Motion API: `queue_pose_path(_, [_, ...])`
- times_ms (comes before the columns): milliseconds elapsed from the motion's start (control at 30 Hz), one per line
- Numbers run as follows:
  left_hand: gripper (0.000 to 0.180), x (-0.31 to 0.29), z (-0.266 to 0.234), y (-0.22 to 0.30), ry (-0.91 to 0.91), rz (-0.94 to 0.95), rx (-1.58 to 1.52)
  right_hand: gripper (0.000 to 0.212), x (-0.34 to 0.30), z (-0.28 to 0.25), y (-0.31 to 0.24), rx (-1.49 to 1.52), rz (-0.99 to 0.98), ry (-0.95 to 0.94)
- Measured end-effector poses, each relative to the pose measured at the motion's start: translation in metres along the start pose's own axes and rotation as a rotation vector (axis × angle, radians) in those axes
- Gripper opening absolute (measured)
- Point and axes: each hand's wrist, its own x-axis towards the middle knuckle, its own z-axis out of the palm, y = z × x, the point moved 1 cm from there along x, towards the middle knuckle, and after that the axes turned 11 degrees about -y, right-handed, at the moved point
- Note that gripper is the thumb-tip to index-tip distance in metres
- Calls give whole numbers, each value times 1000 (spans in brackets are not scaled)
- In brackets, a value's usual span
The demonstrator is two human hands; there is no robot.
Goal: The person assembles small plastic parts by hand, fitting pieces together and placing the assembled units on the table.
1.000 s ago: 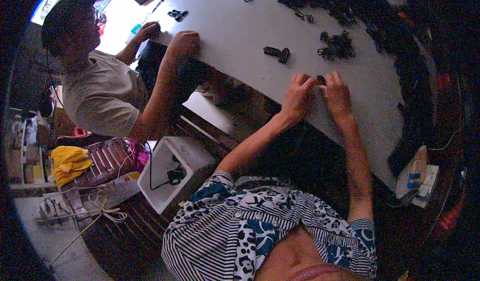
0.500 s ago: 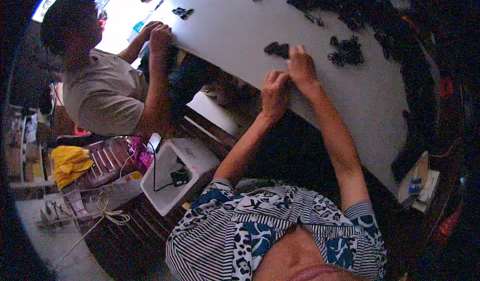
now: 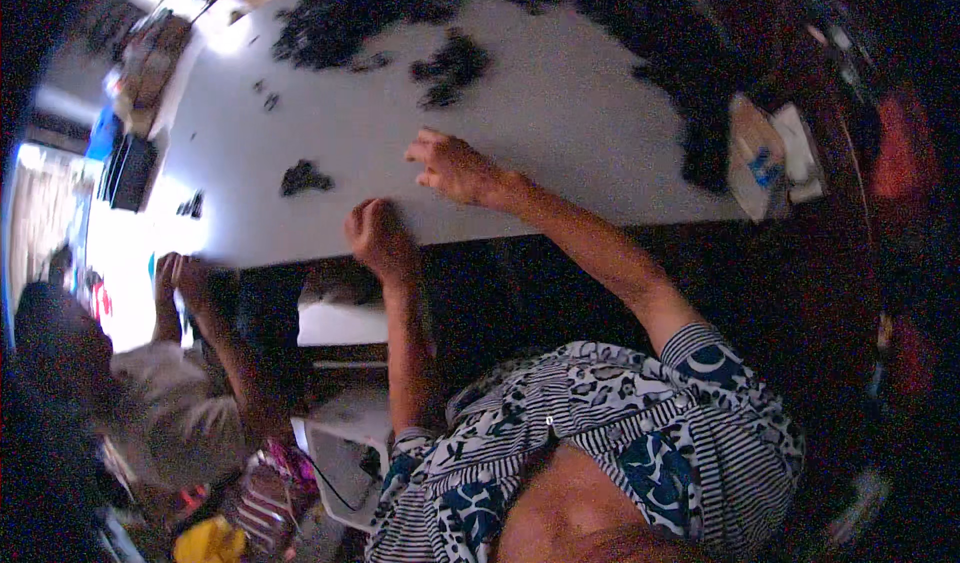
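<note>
My left hand is closed at the near edge of the pale tabletop; whatever it may hold is too small or hidden to make out. Above the table, to its right and farther in, my right hand has its fingers spread, and nothing shows in them. A small clump of black pieces lies left of both hands. Beyond the right hand is a larger loose pile of black pieces. Blur hides what kind of pieces they are.
A long black heap lines the far and right sides. A carton-like tray stands at the table's right corner. At left a co-worker's hands rest at the table edge. A white bin and yellow cloth are below.
The view has swung to the right, so the table lies more level and the co-worker sits lower left. My right hand has moved away from the left one and its fingers have spread.
</note>
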Motion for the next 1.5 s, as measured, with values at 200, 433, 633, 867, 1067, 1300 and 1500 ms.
queue_pose_path(200, [10, 6, -13, -23, -22, 132, 113, 25, -97, -27, 15, -45, 44, 133])
queue_pose_path(433, [12, 17, 3, -73, -89, 313, 281, 23, -135, -4, 12, -44, 156, 285])
queue_pose_path(633, [11, 23, 3, -126, -86, 421, 250, 21, -154, 29, -2, -131, -14, 370])
queue_pose_path(867, [10, 41, 29, -79, -478, 264, 533, 22, -214, -59, 11, 735, 576, 482])
queue_pose_path(1067, [16, 36, 17, 4, -453, 359, 276, 35, -229, -133, 51, -430, 654, 678])
queue_pose_path(1300, [19, 15, 7, -1, -575, 337, 478, 49, -197, -218, 163, -631, 797, 714])
queue_pose_path(1500, [25, 4, -12, 51, -514, 287, 304, 63, -245, -282, 230, -447, 1087, 622])
